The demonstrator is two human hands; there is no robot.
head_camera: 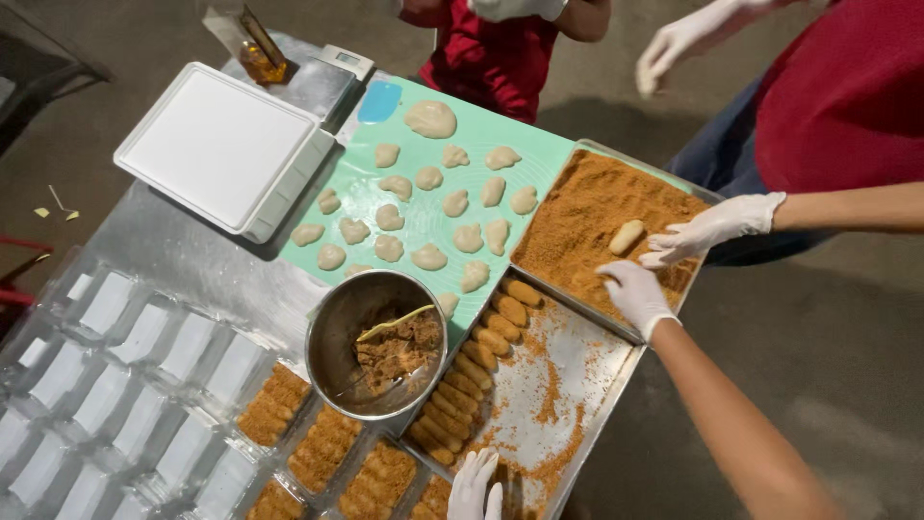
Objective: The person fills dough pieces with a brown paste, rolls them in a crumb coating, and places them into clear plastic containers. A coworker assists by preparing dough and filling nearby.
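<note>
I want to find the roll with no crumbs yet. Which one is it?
Find the metal tray of orange-brown crumbs on the table's right side. A pale roll lies on the crumbs, beside a co-worker's gloved hand. It alone is smooth and whitish; the finished rolls on the next tray are crumb-brown.

food-prep kitchen | steel table (183, 250) | crumb tray (577, 241) | dough pieces (428, 207)
</note>
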